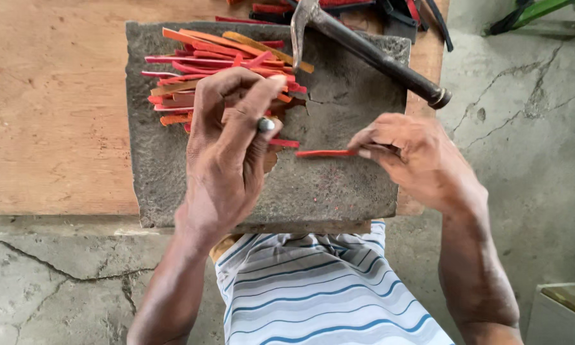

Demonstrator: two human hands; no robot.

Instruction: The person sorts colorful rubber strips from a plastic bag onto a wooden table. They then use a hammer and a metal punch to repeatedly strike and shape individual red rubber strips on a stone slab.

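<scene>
— Well, start with the red strip: it lies flat on the grey stone slab, near the slab's middle. The right hand pinches its right end between fingertips and thumb.

— Which way does it run?

— Its long axis goes almost straight left to right across the view, parallel to the slab's near edge. The free end points left, toward the left hand.

— And that left hand, what is its grip doing?

— It is clenched round a small tool with a round metal end, which pokes out between the fingers. I cannot make out what kind of tool it is. The hand sits over the near edge of the pile of red and orange strips.

— What could go wrong from here, do you reckon?

— The strip is thin and held at one end only, so I'd judge that a push near the free end could swing it or flip it off line. The right fingertips lie right at the strip, so any tool coming down close to them might catch them.

— Anything else about?

— A hammer rests slantwise across the slab's far right corner, handle overhanging the wooden worktop. A knock could tip it off onto the cracked concrete floor.
</scene>
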